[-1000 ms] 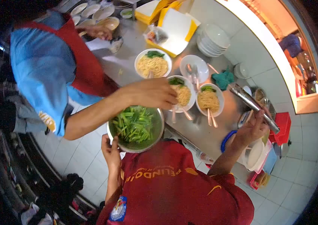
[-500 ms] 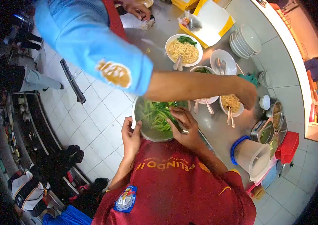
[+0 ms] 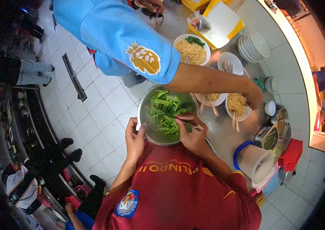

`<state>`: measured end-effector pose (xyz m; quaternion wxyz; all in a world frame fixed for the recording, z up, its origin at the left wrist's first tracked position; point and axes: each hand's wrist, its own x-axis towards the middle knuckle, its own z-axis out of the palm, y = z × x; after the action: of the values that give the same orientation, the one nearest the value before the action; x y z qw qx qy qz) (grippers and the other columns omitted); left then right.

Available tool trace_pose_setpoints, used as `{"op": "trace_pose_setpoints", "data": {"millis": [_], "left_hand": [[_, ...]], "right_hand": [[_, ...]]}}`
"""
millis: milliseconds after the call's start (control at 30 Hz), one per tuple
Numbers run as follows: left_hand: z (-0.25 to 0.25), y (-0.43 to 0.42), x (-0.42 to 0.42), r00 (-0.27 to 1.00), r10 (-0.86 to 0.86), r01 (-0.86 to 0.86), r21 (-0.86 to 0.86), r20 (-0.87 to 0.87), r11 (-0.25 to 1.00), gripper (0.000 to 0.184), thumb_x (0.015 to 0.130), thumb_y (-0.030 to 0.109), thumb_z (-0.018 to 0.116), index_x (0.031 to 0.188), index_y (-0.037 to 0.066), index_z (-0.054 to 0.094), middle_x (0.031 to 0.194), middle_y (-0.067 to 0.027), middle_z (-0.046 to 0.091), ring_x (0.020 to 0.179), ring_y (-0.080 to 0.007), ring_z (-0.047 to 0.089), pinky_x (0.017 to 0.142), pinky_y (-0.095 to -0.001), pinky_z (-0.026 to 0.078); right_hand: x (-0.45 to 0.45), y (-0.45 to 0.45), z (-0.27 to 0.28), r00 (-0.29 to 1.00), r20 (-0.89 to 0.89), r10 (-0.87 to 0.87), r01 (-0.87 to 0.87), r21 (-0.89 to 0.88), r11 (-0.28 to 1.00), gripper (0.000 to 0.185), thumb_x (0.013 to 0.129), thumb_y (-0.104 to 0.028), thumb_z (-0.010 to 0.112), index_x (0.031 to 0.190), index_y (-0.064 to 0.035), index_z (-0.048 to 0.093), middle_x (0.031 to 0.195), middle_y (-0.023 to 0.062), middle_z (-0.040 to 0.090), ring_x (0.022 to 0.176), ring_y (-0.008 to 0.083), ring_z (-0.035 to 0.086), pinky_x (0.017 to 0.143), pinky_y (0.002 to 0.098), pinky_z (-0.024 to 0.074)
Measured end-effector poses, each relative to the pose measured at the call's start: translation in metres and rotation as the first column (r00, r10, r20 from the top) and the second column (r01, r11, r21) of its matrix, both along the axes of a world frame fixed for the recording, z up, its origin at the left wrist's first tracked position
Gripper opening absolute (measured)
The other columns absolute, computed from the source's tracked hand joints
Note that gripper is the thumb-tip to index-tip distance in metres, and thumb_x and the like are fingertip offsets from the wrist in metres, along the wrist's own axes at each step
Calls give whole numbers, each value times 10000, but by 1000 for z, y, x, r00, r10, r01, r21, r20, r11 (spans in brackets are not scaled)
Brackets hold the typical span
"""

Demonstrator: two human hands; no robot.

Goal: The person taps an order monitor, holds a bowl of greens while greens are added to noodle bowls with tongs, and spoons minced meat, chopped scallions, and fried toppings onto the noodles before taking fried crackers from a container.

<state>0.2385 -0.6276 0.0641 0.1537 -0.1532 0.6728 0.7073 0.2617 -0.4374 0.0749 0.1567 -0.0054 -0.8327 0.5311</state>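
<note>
A metal bowl (image 3: 141, 104) of cut leafy greens (image 3: 163, 105) is held in front of my chest. My left hand (image 3: 135, 141) is closed around its near-left rim, thumb on top. Over the near-right side, my right hand (image 3: 194, 137) pinches a thin metal utensil (image 3: 195, 123), its fingertips down among the greens. The utensil's kind is not clear, since the fingers and greens cover its working end. Just past the bowl, a co-worker's blue sleeve (image 3: 143, 53) and forearm reach across, that hand at a bowl of noodles (image 3: 237, 103).
On the steel counter (image 3: 220, 134) are another noodle bowl (image 3: 191, 53), a white bowl with cutlery (image 3: 237, 64), stacked plates (image 3: 256, 44), a yellow box (image 3: 197, 32) and a clear plastic tub (image 3: 252, 165). Another person's hand (image 3: 153, 5) is at the far end. Tiled floor (image 3: 105, 115) lies left.
My right hand has turned and shifted slightly right and down; more of the greens shows. The co-worker's sleeve has moved right, and that hand has lowered to the noodle bowl.
</note>
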Motion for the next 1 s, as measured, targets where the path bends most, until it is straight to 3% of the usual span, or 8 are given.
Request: {"op": "trace_pose_setpoints", "data": {"millis": [33, 133, 267, 400, 600, 767, 800, 1000], "left_hand": [[0, 0, -1, 1000, -3, 3, 2, 0, 1000, 28, 886, 36, 536, 894, 28, 510, 794, 9, 540, 691, -41, 458, 588, -186, 383], [-1, -1, -3, 1000, 23, -23, -25, 0, 999, 40, 896, 55, 538, 899, 32, 505, 785, 12, 535, 647, -21, 439, 533, -180, 367], [-13, -6, -6, 998, -12, 10, -34, -63, 999, 33, 902, 80, 522, 908, 57, 500, 796, 1, 560, 652, -38, 525, 441, -176, 447], [-1, -2, -9, 1000, 8, -8, -6, -21, 1000, 60, 903, 71, 544, 901, 31, 499, 776, 3, 535, 621, -29, 465, 477, -185, 393], [-10, -4, -9, 995, -67, 64, -53, -67, 997, 65, 894, 110, 551, 895, 65, 504, 828, -9, 551, 649, -42, 517, 447, -170, 448], [0, 4, -9, 999, -41, 41, -8, -23, 999, 49, 891, 58, 549, 903, 28, 512, 805, 5, 542, 666, -35, 453, 522, -181, 365], [-1, 5, -8, 999, -40, 40, -9, -23, 999, 49, 891, 58, 549, 903, 28, 512, 805, 5, 542, 666, -35, 453, 522, -181, 365], [4, 7, -11, 998, -64, 64, -2, -11, 998, 27, 891, 37, 535, 909, 27, 518, 834, -2, 554, 770, -57, 478, 643, -197, 388]], "right_hand": [[3, 1, 8, 998, 50, -44, 50, -123, 991, 169, 781, 6, 661, 941, -5, 605, 870, 135, 652, 763, 234, 645, 684, 297, 507], [11, 17, 34, 989, 53, -139, 141, -34, 989, 116, 798, -8, 666, 907, 2, 627, 882, 114, 666, 779, 175, 645, 707, 268, 502], [15, 34, 49, 958, 68, -278, 286, -225, 931, 50, 793, 10, 667, 840, 8, 652, 869, 113, 665, 794, 186, 639, 713, 286, 500], [18, 43, 51, 958, 12, -288, 286, -152, 946, 64, 793, 22, 661, 853, 23, 635, 880, 115, 661, 820, 185, 636, 724, 286, 498], [14, 33, 45, 977, -5, -214, 206, -251, 946, 177, 785, 15, 675, 956, 9, 629, 900, 122, 662, 846, 179, 638, 753, 305, 498], [-9, 27, 13, 992, 123, 30, -13, -139, 990, 203, 786, -29, 685, 979, -20, 624, 957, 133, 670, 872, 198, 644, 788, 322, 500], [-12, 28, 13, 988, 141, 59, -60, 4, 998, 230, 779, -56, 700, 991, -22, 620, 972, 134, 665, 882, 225, 647, 793, 318, 499], [-9, 30, 11, 999, 0, 37, -37, -40, 998, 297, 761, -50, 714, 1034, -33, 599, 1013, 144, 649, 927, 257, 642, 801, 340, 501]]}}
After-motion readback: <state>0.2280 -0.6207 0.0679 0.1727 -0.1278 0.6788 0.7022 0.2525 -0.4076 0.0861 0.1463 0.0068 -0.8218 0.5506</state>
